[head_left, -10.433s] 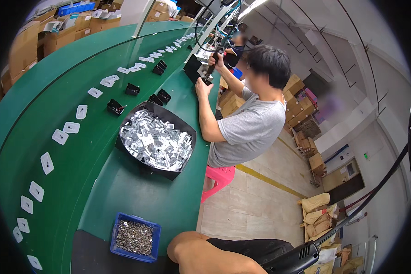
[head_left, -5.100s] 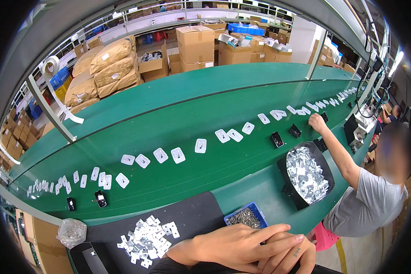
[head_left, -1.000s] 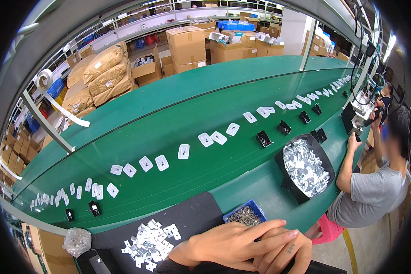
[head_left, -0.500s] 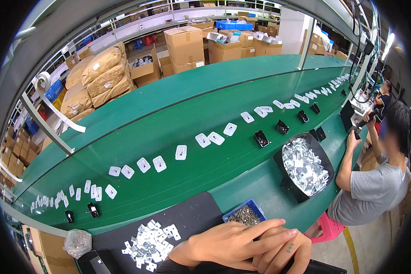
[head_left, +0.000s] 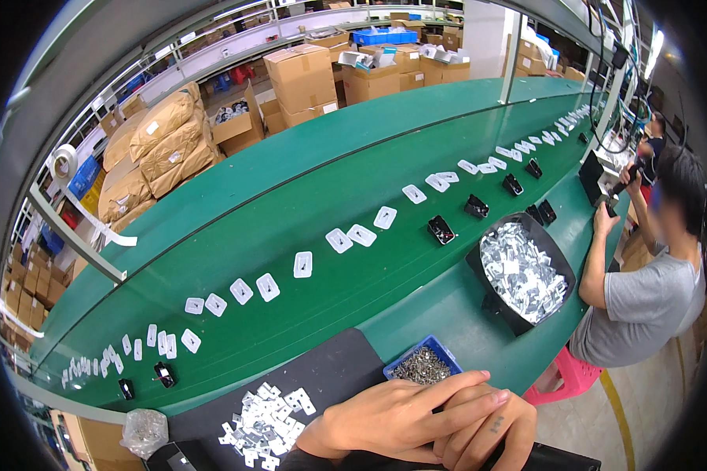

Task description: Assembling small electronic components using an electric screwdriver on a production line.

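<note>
The left hand lies across the right hand at the near edge, left fingers fairly straight and the right's bent, the two pressed together. No part shows between them, though the undersides are hidden, so I cannot tell how tightly the right one is folded. This looks like a pause; picking anything up would call for the hands to come apart.

Just beyond them sits a blue tray of small metal pieces. To the left, a loose pile of flat metal plates lies on a black mat, near a clear plastic bag. Farther right, a big black bin holds many more plates.

Past the bench, a row of white covers runs along the green belt, with a few small black boxes on its near side. At the far right, a co-worker in a grey shirt grips a dark tool. Cardboard boxes and brown sacks stand behind the belt.
</note>
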`<control>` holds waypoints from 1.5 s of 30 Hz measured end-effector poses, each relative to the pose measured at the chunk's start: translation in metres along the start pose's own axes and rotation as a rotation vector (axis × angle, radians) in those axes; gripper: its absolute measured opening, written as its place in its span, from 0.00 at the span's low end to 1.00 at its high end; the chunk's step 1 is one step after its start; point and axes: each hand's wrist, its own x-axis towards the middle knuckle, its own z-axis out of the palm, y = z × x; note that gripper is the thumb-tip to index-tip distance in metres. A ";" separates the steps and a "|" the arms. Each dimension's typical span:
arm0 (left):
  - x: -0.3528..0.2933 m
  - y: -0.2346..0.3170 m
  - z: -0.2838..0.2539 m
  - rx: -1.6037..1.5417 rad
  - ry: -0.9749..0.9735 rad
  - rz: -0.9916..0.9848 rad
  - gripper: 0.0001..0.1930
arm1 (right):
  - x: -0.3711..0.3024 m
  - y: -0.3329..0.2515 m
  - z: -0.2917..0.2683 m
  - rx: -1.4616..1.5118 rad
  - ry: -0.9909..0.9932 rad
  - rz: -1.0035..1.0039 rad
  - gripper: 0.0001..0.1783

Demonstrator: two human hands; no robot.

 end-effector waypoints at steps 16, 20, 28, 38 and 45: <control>0.011 -0.063 -0.005 0.199 0.023 -0.553 0.32 | -0.015 -0.042 0.011 0.246 0.006 -0.281 0.09; 0.017 -0.098 0.008 0.246 -0.021 -0.608 0.30 | -0.018 -0.067 0.012 0.169 -0.066 -0.345 0.14; 0.045 -0.193 0.028 0.383 0.059 -0.689 0.24 | -0.046 -0.080 0.000 0.273 0.002 -0.366 0.14; 0.067 -0.336 0.056 0.777 0.078 -0.692 0.29 | -0.064 -0.101 -0.003 0.300 0.282 -0.218 0.20; 0.027 -0.315 0.062 0.588 0.187 -0.558 0.19 | -0.061 -0.101 0.003 0.265 0.363 -0.199 0.20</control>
